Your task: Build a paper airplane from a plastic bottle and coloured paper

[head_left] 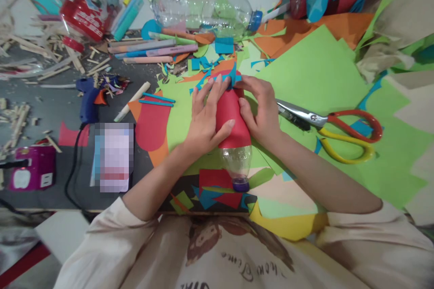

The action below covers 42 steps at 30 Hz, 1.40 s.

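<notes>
A clear plastic bottle [236, 159] with a purple cap lies in front of me, cap end toward my body. Red paper [233, 122] wraps its middle and far part. My left hand [207, 122] rests over the bottle's left side, thumb across the red paper. Its fingertips press on a blue paper piece [231, 77] at the far end. Curled against the right side, my right hand [262, 108] has its index fingertip at the blue paper and its thumb on the red wrap. Fingers partly hide the blue piece.
Scissors [318, 122] with red and yellow handles lie right on green paper [315, 67]. A blue glue gun [90, 101], a phone [113, 157] and a purple box [33, 168] are left. Behind lie markers [156, 50], another clear bottle [203, 9] and wood sticks [37, 49].
</notes>
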Each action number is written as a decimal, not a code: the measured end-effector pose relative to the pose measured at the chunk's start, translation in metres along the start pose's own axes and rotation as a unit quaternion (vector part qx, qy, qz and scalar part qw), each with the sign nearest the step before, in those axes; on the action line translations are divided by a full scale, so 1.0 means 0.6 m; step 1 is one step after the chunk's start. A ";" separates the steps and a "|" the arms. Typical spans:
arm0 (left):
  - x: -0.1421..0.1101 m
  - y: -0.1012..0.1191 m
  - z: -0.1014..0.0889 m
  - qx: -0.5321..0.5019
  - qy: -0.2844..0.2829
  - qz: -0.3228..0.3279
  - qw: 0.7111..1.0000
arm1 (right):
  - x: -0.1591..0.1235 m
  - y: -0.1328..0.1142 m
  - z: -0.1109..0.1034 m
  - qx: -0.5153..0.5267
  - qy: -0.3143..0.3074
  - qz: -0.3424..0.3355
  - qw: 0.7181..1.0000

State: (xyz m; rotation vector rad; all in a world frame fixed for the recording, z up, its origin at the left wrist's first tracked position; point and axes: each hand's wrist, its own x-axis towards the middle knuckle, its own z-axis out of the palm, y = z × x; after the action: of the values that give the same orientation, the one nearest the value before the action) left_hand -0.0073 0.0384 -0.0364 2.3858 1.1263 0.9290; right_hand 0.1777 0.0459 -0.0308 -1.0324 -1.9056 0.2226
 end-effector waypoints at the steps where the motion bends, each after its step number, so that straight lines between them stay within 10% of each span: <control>1: -0.001 0.001 0.001 0.000 0.011 -0.001 1.000 | 0.000 -0.001 -0.001 -0.009 -0.001 -0.001 1.000; 31: 0.006 -0.005 0.002 -0.001 0.015 -0.010 1.000 | 0.008 -0.002 0.000 0.054 -0.024 0.059 0.996; 36: 0.003 -0.015 -0.001 -0.047 0.041 -0.031 0.998 | 0.013 -0.007 -0.024 0.065 -0.003 0.123 0.990; 42: -0.004 -0.020 0.002 -0.081 0.052 -0.096 0.991 | -0.022 -0.035 -0.052 0.116 -0.116 0.236 0.958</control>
State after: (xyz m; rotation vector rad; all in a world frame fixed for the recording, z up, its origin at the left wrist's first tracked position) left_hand -0.0144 0.0440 -0.0450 2.0804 1.2438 1.0452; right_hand 0.1936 0.0153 -0.0111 -1.3297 -1.7532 0.8545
